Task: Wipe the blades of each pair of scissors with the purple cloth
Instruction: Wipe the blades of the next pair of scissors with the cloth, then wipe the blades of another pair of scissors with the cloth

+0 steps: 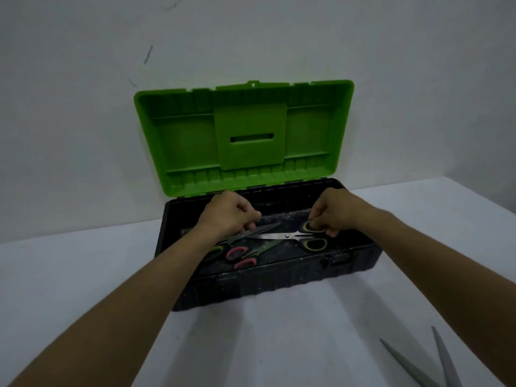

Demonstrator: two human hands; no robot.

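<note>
My right hand (332, 216) grips the upper loop of the green-and-black handles of a pair of scissors (279, 236) inside the open toolbox (279, 280). Their silver blades point left. My left hand (229, 216) has its fingers curled at the tip of those blades and seems to pinch it. Under them lie a dark-bladed pair with a green handle (262, 228) and a pink-handled pair (241, 255). No purple cloth is in view.
The toolbox is black, and its green lid (245, 135) stands open against the white wall. It sits on a white table (279, 344). Another pair of scissors (444, 361) lies with its grey blades spread at the table's bottom right.
</note>
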